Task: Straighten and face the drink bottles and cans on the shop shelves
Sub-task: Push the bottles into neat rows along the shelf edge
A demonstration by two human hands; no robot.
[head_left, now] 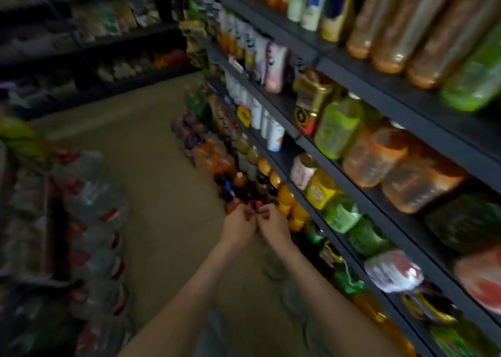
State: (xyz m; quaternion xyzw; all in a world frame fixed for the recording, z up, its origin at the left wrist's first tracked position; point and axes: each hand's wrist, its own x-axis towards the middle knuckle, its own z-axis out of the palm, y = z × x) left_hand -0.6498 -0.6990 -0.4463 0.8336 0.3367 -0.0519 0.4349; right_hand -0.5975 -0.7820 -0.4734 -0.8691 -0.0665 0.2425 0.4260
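Water jugs (92, 194) stacked far left, left hand (238, 226) and right hand (273, 225) meet over dark bottles (244, 191) in the floor row, fingers curled, grip unclear through blur; shelves (379, 93) right look uneven, so most facing likely remains.

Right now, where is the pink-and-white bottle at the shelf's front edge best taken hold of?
Probably round its mid-body, coming from the aisle side. The pink-and-white bottle stands at the front of the shelf with its face open to the aisle, while white bottles sit close beside it. Blur hides its cap, so a top grip is riskier.
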